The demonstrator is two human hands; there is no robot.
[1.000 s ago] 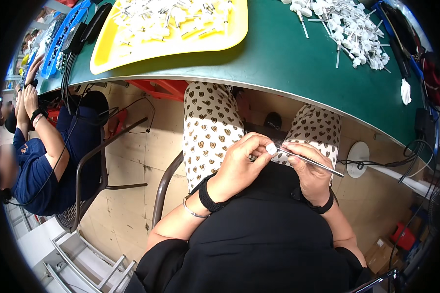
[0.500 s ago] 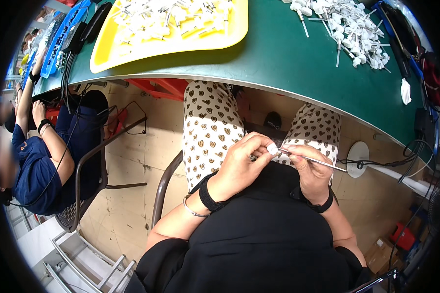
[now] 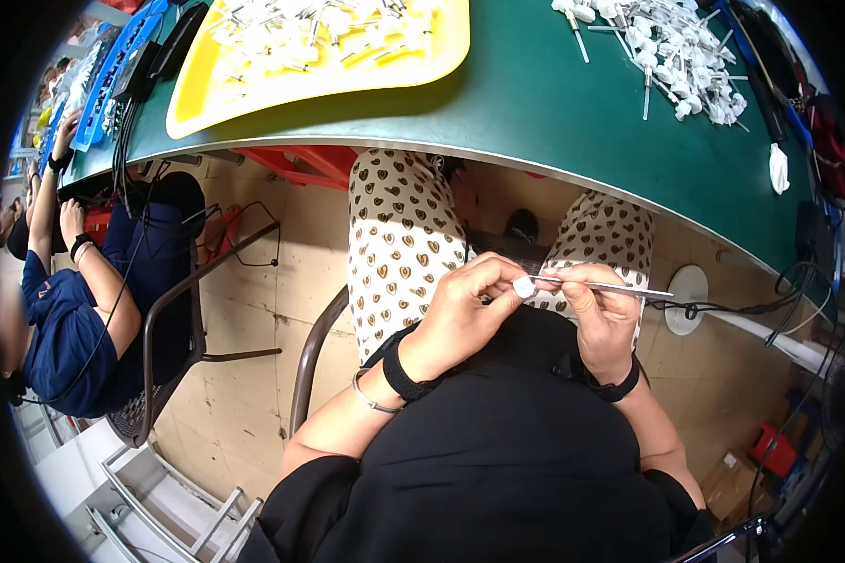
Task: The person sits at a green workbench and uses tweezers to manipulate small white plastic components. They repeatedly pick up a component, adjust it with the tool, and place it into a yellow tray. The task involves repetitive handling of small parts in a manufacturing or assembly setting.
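Note:
Above my lap, my left hand pinches a small white plastic part between thumb and fingertips. My right hand grips a slim metal tool, perhaps tweezers, lying almost level across its fingers. The tool's left tip meets the white part or sits right beside it; the exact contact is too small to make out. On the green table a yellow tray holds many white plastic pieces with thin metal stems. To its right lies a loose heap of similar white pieces.
At the left a co-worker in a dark blue shirt sits on a brown-framed chair. Blue trays and black cables lie on the table's left. A white round disc and cables are at the right.
The tool in my right hand has turned from slanting down rightward to nearly level. My left hand keeps its pinch on the white part. The view has shifted slightly.

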